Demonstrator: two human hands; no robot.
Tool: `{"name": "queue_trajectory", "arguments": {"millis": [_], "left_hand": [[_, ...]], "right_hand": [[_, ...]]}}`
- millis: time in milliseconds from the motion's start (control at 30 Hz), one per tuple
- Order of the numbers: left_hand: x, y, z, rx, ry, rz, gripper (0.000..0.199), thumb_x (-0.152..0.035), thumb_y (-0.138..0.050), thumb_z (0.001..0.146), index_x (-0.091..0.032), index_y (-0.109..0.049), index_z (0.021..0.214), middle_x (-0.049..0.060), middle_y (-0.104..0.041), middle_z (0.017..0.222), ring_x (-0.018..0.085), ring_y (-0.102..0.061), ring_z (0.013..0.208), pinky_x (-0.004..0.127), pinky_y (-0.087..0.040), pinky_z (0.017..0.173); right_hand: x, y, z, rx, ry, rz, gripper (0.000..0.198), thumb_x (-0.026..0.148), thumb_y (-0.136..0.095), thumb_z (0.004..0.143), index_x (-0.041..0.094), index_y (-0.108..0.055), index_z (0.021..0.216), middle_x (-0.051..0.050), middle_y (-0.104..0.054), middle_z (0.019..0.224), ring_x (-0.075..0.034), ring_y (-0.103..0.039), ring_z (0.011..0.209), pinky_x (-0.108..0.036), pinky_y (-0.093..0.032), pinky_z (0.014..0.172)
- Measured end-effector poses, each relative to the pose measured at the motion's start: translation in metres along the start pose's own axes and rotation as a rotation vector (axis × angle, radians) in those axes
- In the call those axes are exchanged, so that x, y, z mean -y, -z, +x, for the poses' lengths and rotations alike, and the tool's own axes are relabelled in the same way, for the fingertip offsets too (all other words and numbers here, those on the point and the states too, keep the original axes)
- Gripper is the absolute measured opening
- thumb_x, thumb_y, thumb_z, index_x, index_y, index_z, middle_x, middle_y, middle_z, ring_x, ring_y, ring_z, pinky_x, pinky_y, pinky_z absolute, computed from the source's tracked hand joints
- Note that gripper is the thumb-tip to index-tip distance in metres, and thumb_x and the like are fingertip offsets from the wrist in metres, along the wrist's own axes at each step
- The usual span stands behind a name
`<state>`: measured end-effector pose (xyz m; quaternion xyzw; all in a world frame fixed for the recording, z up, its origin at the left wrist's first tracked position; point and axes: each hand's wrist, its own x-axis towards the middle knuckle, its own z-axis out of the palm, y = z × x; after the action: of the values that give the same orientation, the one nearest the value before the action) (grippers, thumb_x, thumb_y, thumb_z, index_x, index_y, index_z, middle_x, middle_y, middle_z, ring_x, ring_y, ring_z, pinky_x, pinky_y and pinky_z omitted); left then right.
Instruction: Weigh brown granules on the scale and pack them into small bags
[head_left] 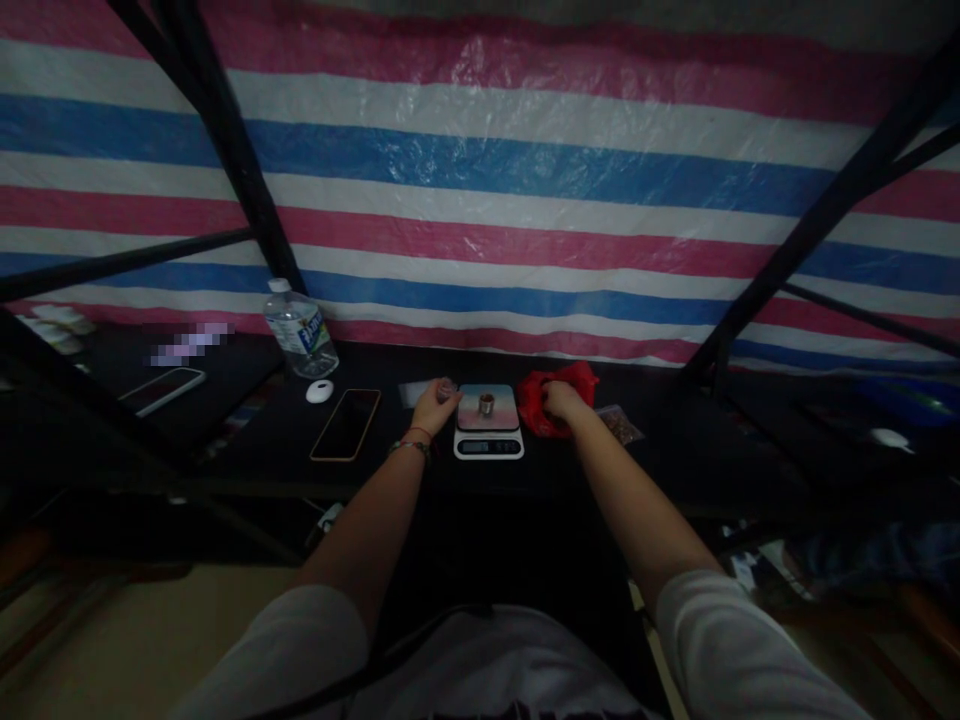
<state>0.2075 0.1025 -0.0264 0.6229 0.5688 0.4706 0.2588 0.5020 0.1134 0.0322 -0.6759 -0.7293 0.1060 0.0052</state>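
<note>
A white kitchen scale (489, 446) with a lit display lies in front of me. On its pan stands a small metal ring-like piece (486, 404). Just left of the scale, my left hand (429, 412) has its fingers pinched on a small crinkled clear plastic bag (447, 387). My right hand (564, 402) reaches into a red plastic bag (534, 412) at the scale's right. Its fingers are curled, and their tips are hidden in the bag. Right beside the red bag lies a clear bag of small brownish pieces (619, 425). Flat clear bags (412, 394) rest behind my left hand.
A phone (346, 425), a white earbud-style case (319, 391) and a clear bottle (301, 330) stand to the left on the black table (262, 440). Another phone (163, 390) lies farther left. Dark metal posts (240, 160) frame a striped sheet (510, 180) behind.
</note>
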Motion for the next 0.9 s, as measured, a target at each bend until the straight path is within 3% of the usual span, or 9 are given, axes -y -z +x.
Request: {"name": "queue_trajectory", "arguments": {"millis": [233,433,600,767,900], "left_hand": [[-0.0012,0.0003,0.0005,-0.001,0.004,0.019,0.039,-0.043,-0.064,0.076,-0.018,-0.059,0.105,0.008,-0.068,0.097,0.023,-0.065,0.089,0.038,-0.049,0.085],[0.0016,-0.0008,0.0016,0.0,0.013,0.026,0.04,-0.042,-0.064,0.077,-0.019,-0.058,0.109,0.008,-0.068,0.102,0.022,-0.065,0.093,0.037,-0.049,0.086],[0.0028,-0.0008,0.0022,0.004,0.014,0.075,0.044,-0.047,-0.062,0.078,-0.018,-0.058,0.11,0.009,-0.069,0.101,0.023,-0.066,0.092,0.034,-0.049,0.083],[-0.0004,0.0002,0.0011,0.02,0.024,0.103,0.044,-0.045,-0.062,0.078,-0.017,-0.057,0.112,0.01,-0.069,0.1,0.023,-0.065,0.09,0.035,-0.049,0.083],[-0.0028,0.0011,-0.0005,0.017,0.027,0.11,0.042,-0.045,-0.061,0.078,-0.018,-0.058,0.11,0.008,-0.069,0.098,0.023,-0.065,0.087,0.035,-0.049,0.081]], "right_hand": [[-0.0026,-0.0001,-0.0002,-0.092,0.045,0.021,0.028,0.011,-0.053,0.081,0.015,-0.071,0.1,-0.009,-0.071,0.103,-0.017,-0.065,0.094,-0.02,-0.044,0.08],[-0.0065,-0.0018,-0.0017,-0.109,0.061,0.037,0.029,0.014,-0.051,0.083,0.016,-0.07,0.106,-0.009,-0.07,0.109,-0.017,-0.063,0.099,-0.021,-0.043,0.085],[-0.0073,-0.0067,-0.0024,-0.075,0.043,0.038,0.035,0.016,-0.059,0.077,0.015,-0.067,0.111,-0.012,-0.067,0.114,-0.02,-0.063,0.099,-0.023,-0.043,0.084],[-0.0056,-0.0083,0.0005,-0.011,0.055,0.05,0.032,0.02,-0.062,0.076,0.015,-0.069,0.106,-0.01,-0.07,0.102,-0.019,-0.065,0.087,-0.022,-0.045,0.073],[-0.002,-0.0073,0.0043,-0.016,0.061,0.039,0.03,0.014,-0.065,0.072,0.011,-0.069,0.101,-0.012,-0.07,0.099,-0.019,-0.064,0.086,-0.021,-0.043,0.071]]}}
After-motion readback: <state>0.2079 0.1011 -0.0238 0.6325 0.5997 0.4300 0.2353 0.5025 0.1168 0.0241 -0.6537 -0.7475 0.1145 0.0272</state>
